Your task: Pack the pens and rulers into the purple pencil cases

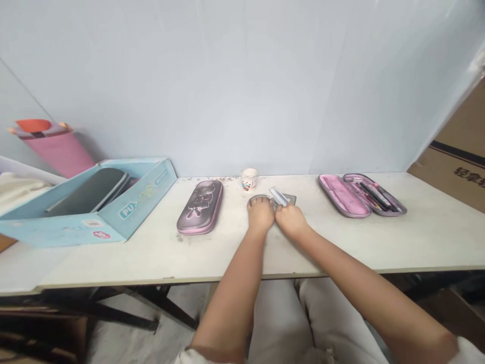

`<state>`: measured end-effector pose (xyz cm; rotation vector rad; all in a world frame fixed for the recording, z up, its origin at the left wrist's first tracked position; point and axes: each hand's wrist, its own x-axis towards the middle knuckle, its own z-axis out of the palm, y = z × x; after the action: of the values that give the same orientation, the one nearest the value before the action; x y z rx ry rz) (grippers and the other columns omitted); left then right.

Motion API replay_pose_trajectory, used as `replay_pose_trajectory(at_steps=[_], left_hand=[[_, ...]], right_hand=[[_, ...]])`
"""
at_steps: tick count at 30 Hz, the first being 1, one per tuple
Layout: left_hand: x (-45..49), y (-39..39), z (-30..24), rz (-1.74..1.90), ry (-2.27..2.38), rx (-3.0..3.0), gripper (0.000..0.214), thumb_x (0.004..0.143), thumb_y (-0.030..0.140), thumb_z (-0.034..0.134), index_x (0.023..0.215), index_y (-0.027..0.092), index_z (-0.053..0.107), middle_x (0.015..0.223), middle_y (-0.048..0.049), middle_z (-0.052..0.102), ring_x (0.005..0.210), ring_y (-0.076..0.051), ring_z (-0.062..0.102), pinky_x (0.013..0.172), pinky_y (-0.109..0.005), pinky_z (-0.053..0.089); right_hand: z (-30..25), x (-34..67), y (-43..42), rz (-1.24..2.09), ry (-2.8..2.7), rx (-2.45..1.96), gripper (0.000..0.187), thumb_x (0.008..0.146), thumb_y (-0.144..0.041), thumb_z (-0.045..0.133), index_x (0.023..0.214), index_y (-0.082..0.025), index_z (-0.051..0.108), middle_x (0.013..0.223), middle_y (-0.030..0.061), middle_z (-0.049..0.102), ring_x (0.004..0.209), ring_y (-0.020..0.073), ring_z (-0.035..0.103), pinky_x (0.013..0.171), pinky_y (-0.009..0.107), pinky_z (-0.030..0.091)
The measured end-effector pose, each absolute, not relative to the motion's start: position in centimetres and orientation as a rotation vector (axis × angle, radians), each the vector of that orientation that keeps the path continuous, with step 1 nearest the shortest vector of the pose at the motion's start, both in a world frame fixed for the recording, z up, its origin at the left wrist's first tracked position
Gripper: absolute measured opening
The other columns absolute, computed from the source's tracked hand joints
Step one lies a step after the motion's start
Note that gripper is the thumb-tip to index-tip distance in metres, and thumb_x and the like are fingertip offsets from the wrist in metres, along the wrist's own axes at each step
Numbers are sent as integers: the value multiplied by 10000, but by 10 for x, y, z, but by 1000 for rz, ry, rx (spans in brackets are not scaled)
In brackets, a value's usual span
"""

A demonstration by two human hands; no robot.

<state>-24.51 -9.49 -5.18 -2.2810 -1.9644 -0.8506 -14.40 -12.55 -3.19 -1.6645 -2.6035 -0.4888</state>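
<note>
My left hand [260,215] is on the table, fingers curled down over the left part of a flat grey piece [291,197]. That piece has a rounded left end and an angular right corner; its middle is hidden under my hands. Right beside it, my right hand [290,218] is closed, and a short white and blue-grey bar [279,195] slants up from its fingers. Whether the bar is a ruler or an eraser I cannot tell. Just beyond my hands stands a white paper cup [249,179] with a coloured print.
A closed dark pink-edged pencil case [200,207] lies to the left. On the right, another pencil case [344,196] lies open with pens inside. A light blue box [147,199] holds a dark case, with a pink bag [58,151] behind. A cardboard box [450,167] stands far right.
</note>
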Motion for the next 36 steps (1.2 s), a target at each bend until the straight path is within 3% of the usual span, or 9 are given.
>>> replay_pose_trajectory(at_steps=[3, 6, 10, 15, 21, 26, 30, 33, 36], left_hand=[[-250, -93, -45, -880, -1960, -2321, 347, 896, 270, 303, 927, 127, 618, 979, -124, 644, 989, -215, 564, 913, -344, 382], [-249, -96, -37, -999, -1952, -2366, 341, 900, 286, 302, 1048, 145, 576, 1047, -96, 640, 1006, -184, 572, 897, -302, 411], [-217, -98, -20, -1309, -1832, -2601, 468, 899, 314, 309, 1341, 162, 311, 1265, -97, 527, 1144, -162, 506, 963, -311, 387], [-124, -78, 5, -1281, -1544, -2808, 551, 883, 276, 317, 1400, 133, 190, 1383, -136, 379, 1276, -185, 355, 1046, -343, 307], [-43, -51, -17, -896, -1542, -2913, 566, 869, 262, 329, 1389, 81, 195, 1356, -174, 381, 1242, -229, 378, 1009, -364, 333], [-39, -43, -38, -575, -1608, -2709, 526, 857, 308, 368, 1344, 120, 304, 1246, -148, 470, 1161, -254, 424, 990, -444, 300], [-38, -42, -39, -499, -1600, -2620, 416, 840, 345, 406, 1220, 194, 481, 1219, -111, 463, 1148, -261, 386, 971, -455, 305], [-40, -44, -38, -509, -1619, -2637, 384, 854, 376, 377, 1168, 217, 533, 1190, -99, 473, 1137, -262, 381, 957, -451, 323], [-58, -47, -33, -569, -1640, -2672, 410, 864, 388, 358, 1211, 225, 503, 1191, -95, 471, 1139, -253, 389, 957, -429, 335]], right_hand=[[-34, -142, -126, -423, -2558, -1642, 302, 819, -29, 335, 948, -41, 608, 868, 186, 649, 849, 220, 615, 681, 298, 476], [-27, -132, -123, -373, -2500, -1633, 310, 853, -68, 309, 1046, -42, 550, 896, 187, 641, 896, 212, 598, 656, 269, 472], [-6, -93, -110, -241, -2352, -1619, 347, 887, -161, 298, 1185, -98, 463, 949, 154, 637, 919, 193, 581, 691, 258, 462], [3, -3, -84, -88, -1981, -1619, 418, 890, -176, 251, 1275, -85, 385, 1099, 166, 601, 994, 215, 561, 825, 294, 419], [-33, 80, -62, -33, -1762, -1674, 492, 874, -181, 281, 1345, -44, 249, 1205, 187, 538, 1039, 244, 545, 833, 321, 412], [-45, 82, -54, 1, -1905, -1832, 453, 834, -143, 348, 1268, -21, 390, 1105, 197, 547, 962, 241, 543, 814, 309, 402], [-46, 79, -56, -120, -2027, -1848, 343, 825, -122, 354, 1080, -42, 569, 1039, 198, 533, 974, 250, 493, 856, 331, 366], [-52, 82, -56, -206, -2097, -1782, 328, 810, -122, 376, 1030, -39, 605, 1074, 203, 519, 1024, 259, 454, 910, 353, 335], [-60, 89, -54, -225, -2075, -1731, 370, 795, -110, 380, 1096, -37, 582, 1127, 187, 515, 1046, 252, 450, 936, 352, 333]])
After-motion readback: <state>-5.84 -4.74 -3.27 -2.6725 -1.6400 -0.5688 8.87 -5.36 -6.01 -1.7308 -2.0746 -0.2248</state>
